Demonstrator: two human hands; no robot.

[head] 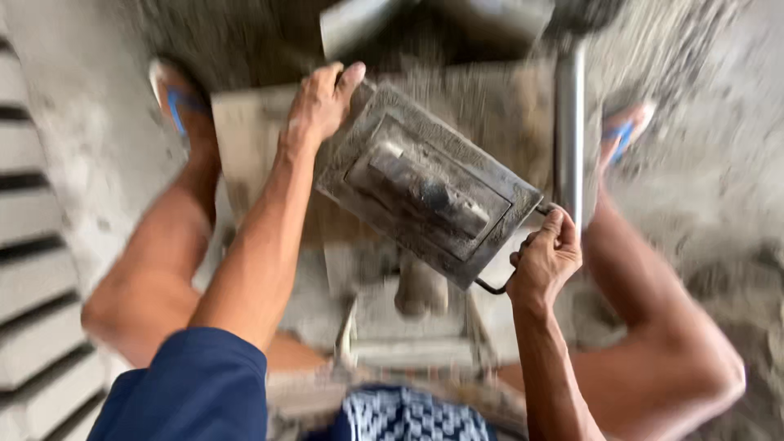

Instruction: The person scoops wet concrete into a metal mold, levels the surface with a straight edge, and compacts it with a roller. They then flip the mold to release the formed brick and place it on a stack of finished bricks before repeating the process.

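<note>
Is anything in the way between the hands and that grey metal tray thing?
No. Both hands already grip the metal mould: the left hand on its far upper corner, the right hand on the thin handle at its near end. Nothing sits between.

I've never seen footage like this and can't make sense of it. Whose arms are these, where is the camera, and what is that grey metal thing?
There is no machine here: a person wears one camera on the head, looking down at their own arms, knees and sandalled feet. The left hand grips the far edge of a grey rectangular metal mould, tilted, with a raised block in its middle. The right hand holds the wire handle at its near corner. Beneath is a dusty work stand with an upright metal pipe. Pale blocks are stacked in rows at the left. The picture is blurred, so finer detail is unclear.
</note>
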